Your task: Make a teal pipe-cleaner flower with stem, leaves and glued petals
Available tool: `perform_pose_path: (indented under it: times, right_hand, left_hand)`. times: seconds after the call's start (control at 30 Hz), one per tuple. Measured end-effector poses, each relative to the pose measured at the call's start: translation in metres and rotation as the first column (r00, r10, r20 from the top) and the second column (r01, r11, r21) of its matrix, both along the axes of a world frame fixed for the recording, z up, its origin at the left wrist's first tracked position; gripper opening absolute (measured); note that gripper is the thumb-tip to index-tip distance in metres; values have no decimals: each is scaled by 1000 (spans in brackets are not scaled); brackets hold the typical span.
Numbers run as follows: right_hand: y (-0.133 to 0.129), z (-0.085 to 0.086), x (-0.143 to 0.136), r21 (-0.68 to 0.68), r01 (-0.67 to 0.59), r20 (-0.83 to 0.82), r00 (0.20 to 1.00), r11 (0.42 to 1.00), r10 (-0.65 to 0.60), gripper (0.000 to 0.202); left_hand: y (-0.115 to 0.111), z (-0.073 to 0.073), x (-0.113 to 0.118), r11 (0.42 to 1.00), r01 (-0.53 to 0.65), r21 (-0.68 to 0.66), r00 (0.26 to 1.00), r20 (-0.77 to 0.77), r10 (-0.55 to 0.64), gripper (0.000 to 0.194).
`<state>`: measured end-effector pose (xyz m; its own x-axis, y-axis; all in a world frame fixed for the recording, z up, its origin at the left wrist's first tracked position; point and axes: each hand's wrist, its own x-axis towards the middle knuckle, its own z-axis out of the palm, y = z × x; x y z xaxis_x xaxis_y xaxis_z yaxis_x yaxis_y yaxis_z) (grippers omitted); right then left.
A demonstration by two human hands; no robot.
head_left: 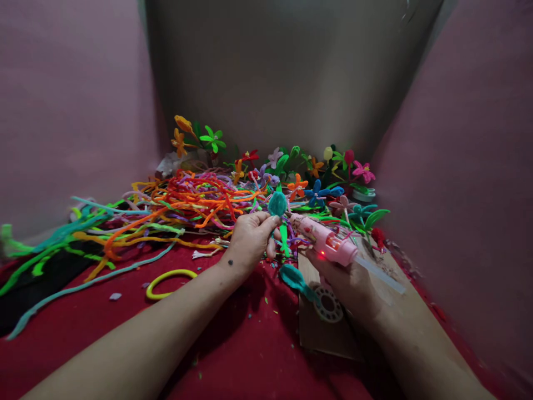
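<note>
Near the middle, my left hand point(254, 236) pinches a teal fuzzy petal point(277, 204) between thumb and fingers, its rounded face upright. My right hand point(343, 278) is wrapped round a pink glue gun point(325, 240) with a small red light on and a clear glue stick out of its back. The gun's nozzle points left, close beside the petal; whether they touch is unclear. Just below, a second teal petal piece point(292, 276) lies by a white ring with holes point(328, 304). A bright green fuzzy piece point(284, 240) is behind my left fingers.
Loose colourful pipe cleaners point(195, 194) are heaped at the back left. Fuzzy flowers point(316, 193) stand and lie along the back. A yellow ring point(160, 283) is on the red cloth point(250, 355); a brown board point(322, 336) lies under my right hand.
</note>
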<state>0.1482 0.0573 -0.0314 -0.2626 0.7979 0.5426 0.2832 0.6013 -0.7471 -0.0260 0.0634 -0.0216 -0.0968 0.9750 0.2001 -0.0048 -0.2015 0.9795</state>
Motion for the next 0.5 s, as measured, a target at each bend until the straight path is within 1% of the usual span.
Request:
perform_pose_path:
  times: [0.1,0.17,0.27,0.4,0.47,0.5]
  right_hand:
    - [-1,1,0,6,7,16,1000,1000,-7,38]
    - [-2,2,0,12,-17,30,999,1000,17,39]
    - [-5,8,-1,44,-35,58,998,998,32,39]
    - [-9,18,-1,96,18,138,990,995,-31,36]
    - [-9,17,0,74,50,162,985,996,-62,36]
    - [-8,14,0,50,69,148,986,996,-76,35]
  left_hand:
    - [0,0,0,1000,-12,-10,1000,-4,12,29]
    - [-1,0,0,1000,-10,-9,1000,-4,10,29]
    - [-1,0,0,1000,-5,-7,1000,-4,5,29]
    - [-1,1,0,999,-17,-32,1000,-7,16,29]
    - [-1,1,0,999,-15,-28,1000,-5,15,29]
    - [-1,1,0,1000,-12,-24,1000,-5,12,29]
